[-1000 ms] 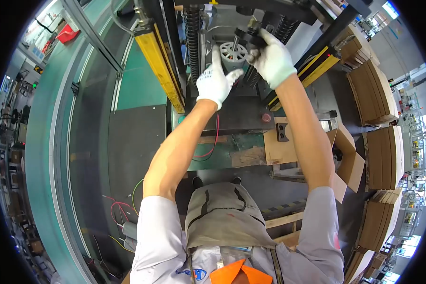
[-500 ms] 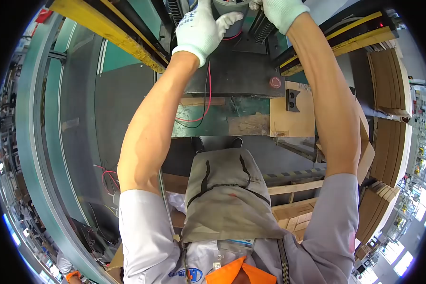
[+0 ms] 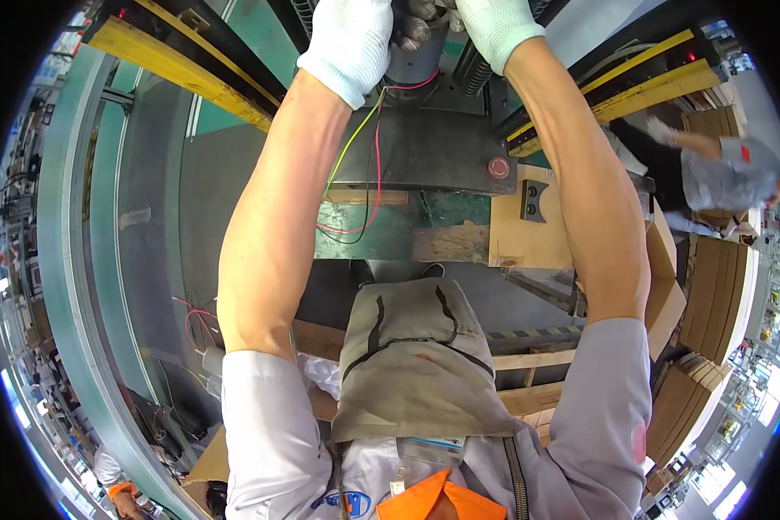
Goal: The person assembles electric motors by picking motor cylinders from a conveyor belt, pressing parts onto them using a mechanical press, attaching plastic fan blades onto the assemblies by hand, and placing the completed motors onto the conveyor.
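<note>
At the top edge, my left hand [image 3: 352, 42] in a white glove is left of a grey cylindrical motor [image 3: 414, 66]. Dark-stained glove fingertips curl in front of the motor's top. My right hand [image 3: 499, 29], also gloved, reaches in from the right side with bent fingers. Both hands look closed, but the frame edge cuts them off and what they grip is hidden. Red, black and yellow-green wires [image 3: 378, 165] hang from the motor over the dark machine base [image 3: 433, 147].
Yellow guard bars [image 3: 186, 71] flank the hands. A red button [image 3: 498, 167] is on the base. A black bracket [image 3: 534, 201] lies on cardboard [image 3: 509, 234]. At the right, a co-worker [image 3: 728, 169] leans near stacked cardboard [image 3: 711, 295]; another person [image 3: 117, 477] is lower left.
My left hand has gone from spread fingers beside the motor to curled ones. My right hand has shifted slightly left. The yellow-green wire and the co-worker at the right have come into view.
</note>
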A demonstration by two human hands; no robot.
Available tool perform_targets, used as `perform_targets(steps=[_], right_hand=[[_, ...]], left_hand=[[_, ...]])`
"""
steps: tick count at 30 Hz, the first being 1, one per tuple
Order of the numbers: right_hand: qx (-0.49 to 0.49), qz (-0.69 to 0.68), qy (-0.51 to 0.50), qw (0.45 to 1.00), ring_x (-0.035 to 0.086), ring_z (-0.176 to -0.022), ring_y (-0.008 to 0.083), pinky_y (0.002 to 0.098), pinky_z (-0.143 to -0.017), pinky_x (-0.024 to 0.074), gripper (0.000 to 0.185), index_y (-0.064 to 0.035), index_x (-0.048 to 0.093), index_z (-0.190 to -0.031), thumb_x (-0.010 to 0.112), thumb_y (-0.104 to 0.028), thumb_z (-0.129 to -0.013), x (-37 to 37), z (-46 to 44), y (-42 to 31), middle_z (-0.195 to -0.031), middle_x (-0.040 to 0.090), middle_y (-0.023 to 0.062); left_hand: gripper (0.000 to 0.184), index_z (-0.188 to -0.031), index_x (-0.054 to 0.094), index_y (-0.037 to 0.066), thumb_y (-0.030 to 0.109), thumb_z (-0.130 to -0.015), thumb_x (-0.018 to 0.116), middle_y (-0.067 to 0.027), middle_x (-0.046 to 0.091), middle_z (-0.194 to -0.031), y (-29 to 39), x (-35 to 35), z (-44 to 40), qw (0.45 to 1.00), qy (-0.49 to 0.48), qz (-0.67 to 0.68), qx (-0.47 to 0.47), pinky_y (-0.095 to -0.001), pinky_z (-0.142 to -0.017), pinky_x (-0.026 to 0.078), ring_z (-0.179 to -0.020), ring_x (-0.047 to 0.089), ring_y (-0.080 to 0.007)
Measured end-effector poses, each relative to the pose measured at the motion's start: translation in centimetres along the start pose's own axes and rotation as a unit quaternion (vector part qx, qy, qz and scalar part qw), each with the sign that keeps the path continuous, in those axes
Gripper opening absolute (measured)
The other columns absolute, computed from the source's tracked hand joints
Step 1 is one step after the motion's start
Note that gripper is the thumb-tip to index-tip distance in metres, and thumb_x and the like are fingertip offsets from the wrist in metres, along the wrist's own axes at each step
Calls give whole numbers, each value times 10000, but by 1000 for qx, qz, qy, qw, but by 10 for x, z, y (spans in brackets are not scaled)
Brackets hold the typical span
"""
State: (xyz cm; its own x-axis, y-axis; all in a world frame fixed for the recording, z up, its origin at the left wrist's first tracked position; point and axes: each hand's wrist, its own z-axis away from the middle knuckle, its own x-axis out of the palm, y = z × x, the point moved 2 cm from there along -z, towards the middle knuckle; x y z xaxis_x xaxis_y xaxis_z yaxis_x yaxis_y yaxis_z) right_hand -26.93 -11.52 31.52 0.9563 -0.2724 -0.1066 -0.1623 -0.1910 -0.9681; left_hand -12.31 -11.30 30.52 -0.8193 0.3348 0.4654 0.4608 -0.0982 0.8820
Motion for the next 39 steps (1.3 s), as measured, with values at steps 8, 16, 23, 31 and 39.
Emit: perform_targets(steps=[8, 16, 23, 31, 39], right_hand=[[-90, -34, -16, 995, 645, -820, 134, 301, -715, 532, 316, 5, 735, -1219, 532, -172, -1052, 3, -5, 9, -981, 742, 72], [-18, 27, -13, 999, 690, -872, 207, 337, -787, 549, 397, 22, 683, -1306, 528, -253, -1064, -2, 1, -1, -1009, 747, 137], [123, -120, -57, 983, 667, -791, 181, 345, -723, 564, 329, -63, 639, -1274, 594, -334, -1092, -21, 37, 6, -951, 690, 85], [382, -38, -194, 903, 685, -806, 163, 300, -745, 571, 468, 30, 577, -1436, 550, -308, -1113, -136, 312, 130, -979, 727, 107], [505, 108, -179, 837, 669, -745, 181, 325, -713, 551, 420, 39, 660, -1325, 627, -290, -1066, -198, 544, 339, -965, 725, 80]], left_hand=[[249, -1254, 654, 106, 261, -1113, 519, -3, 677, -843, -10, -2, 0, 999, -10, 32, 8, -236, -506, 460, -580, 585, -98], [372, -1339, 653, 36, 301, -1088, 579, -69, 724, -1079, -8, -3, -5, 992, 68, -82, 70, -277, -752, 553, -865, 664, -135], [602, -1480, 543, -6, 398, -1048, 657, -176, 751, -1151, 1, -42, 30, 982, 14, -186, 2, -413, -887, 566, -982, 727, -311], [536, -1442, 591, 20, 152, -931, 687, -257, 602, -1417, -110, -205, 190, 665, -13, -714, 216, -530, -1167, 414, -1331, 548, -442], [761, -1559, 452, 20, 72, -850, 723, -198, 520, -1569, -120, -216, 192, 579, -84, -804, 106, -528, -1255, 326, -1449, 471, -436]])
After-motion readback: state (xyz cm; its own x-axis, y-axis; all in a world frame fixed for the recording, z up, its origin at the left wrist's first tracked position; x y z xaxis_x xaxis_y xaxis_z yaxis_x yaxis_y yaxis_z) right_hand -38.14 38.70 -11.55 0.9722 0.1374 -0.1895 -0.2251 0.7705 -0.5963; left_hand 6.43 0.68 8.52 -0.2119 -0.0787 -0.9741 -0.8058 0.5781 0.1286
